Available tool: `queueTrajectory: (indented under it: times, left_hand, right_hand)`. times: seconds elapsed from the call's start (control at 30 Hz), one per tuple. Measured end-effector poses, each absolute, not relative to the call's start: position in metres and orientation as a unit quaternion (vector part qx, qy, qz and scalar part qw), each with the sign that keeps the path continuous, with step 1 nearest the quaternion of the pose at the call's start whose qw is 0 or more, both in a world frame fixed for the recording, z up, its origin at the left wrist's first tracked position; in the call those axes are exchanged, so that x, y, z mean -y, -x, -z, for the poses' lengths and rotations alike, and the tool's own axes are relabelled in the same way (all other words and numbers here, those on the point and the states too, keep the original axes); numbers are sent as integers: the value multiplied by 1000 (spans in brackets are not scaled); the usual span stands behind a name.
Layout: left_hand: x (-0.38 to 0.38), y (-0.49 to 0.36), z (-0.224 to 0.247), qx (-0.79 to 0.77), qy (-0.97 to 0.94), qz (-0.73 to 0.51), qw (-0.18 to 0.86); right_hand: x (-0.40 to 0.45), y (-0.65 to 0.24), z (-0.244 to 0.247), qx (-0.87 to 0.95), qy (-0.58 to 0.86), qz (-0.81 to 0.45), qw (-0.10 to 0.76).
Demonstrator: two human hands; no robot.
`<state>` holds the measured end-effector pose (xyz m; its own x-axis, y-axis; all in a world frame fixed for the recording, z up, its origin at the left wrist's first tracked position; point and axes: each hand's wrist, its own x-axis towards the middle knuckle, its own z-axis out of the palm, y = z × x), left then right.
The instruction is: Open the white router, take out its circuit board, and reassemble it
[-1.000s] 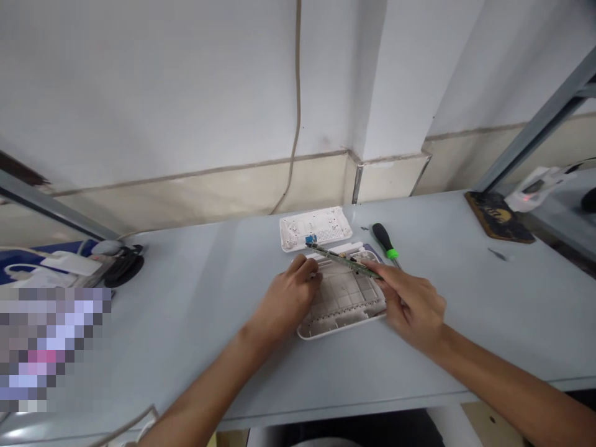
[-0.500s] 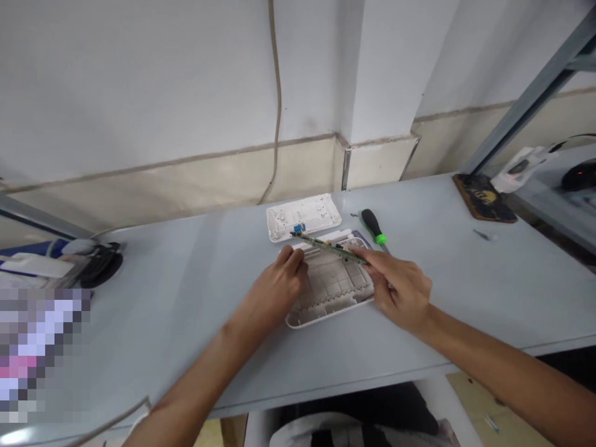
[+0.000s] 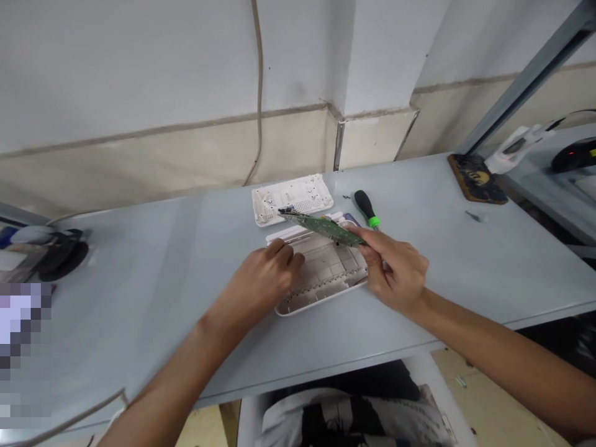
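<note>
1. Right hand pinches the green circuit board at its right end, thumb below, fingers on top
2. Board is tilted over the open white casing, green face partly towards the viewer; far-left end overlaps the white cover in view, contact there can't be told
3. Left hand curled at the casing's left side, fingertips hidden, so can't tell whether it grips the rim or a small part
4. Casing lies open side up on the worktop, cover just behind it, screwdriver just right of both, shaft running behind right hand, tiny dark bits near its handle
5. Handling, my judgement: keep the board by its edges, thumb off the components, pinch light so it doesn't flex
6. Left hand best used steadying the casing so it can't slide
7. Watch the board's far-left end, it could snag on the cover; any attached lead needs slack, none clearly visible
8. Keep the right wrist clear of the screwdriver shaft, and leave the tiny bits undisturbed, easy to lose
</note>
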<state>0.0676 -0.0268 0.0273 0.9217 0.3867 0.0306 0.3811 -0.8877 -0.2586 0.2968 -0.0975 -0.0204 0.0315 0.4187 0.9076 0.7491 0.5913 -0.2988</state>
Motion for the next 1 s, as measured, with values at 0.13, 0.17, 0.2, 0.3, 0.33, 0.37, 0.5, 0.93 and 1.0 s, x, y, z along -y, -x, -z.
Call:
queueTrajectory:
  times: [0.13, 0.17, 0.2, 0.3, 0.33, 0.37, 0.5, 0.93, 1.0]
  left_hand:
    - [22, -66, -28, 211, 972, 12, 106]
    - [20, -66, -27, 210, 973, 17, 96]
    - [18, -65, -26, 209, 974, 23, 85]
    - [14, -63, -22, 208, 975, 44, 63]
    - [13, -62, -20, 211, 974, 49, 61]
    - [12, -63, -20, 215, 973, 51, 61]
    - [10, -66, -19, 215, 971, 63, 88]
    - [1, -68, -20, 186, 973, 85, 109]
    - [1, -67, -20, 196, 967, 88, 135]
  right_hand:
    - [96, -298, 22, 687, 421, 132, 578]
    - [96, -298, 22, 687, 418, 127, 580]
    - [95, -298, 23, 687, 415, 122, 584]
    - [95, -298, 23, 687, 412, 115, 587]
    - [94, -298, 23, 687, 412, 112, 588]
    - [94, -298, 23, 687, 413, 108, 588]
    - [94, -298, 23, 691, 410, 87, 589]
    - [91, -298, 26, 692, 395, 89, 598]
    - [91, -298, 26, 695, 389, 89, 599]
